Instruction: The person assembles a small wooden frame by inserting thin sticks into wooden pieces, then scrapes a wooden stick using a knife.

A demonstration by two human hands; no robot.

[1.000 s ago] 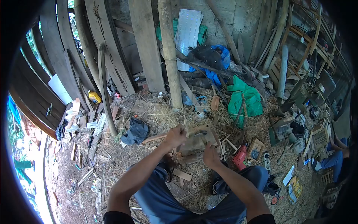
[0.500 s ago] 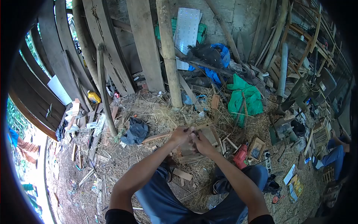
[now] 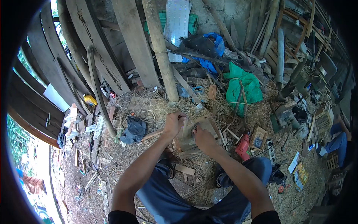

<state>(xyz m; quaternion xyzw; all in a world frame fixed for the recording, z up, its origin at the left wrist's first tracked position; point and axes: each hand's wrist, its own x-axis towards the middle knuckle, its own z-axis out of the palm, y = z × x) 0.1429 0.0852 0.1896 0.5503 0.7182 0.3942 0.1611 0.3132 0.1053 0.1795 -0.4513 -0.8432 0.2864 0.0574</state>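
Note:
My left hand is closed in a pinch, fingertips together. What it pinches is too small to make out. Just to its right and a little lower, my right hand is curled closed around something mostly hidden, with a small dark part showing at the thumb. A thin pale sliver appears in the gap between the two hands, but I cannot tell which hand it belongs to. Below both hands, a low wooden board rests on the straw-covered ground between my feet.
A red power drill lies to the right, beside a small wooden box and a power strip. Black plastic lies left, green sheeting ahead. A bamboo post stands in front. Another person's leg shows far right.
My hands were together and have moved apart, the left one going left and up, the right one staying lower. The whole view has shifted slightly.

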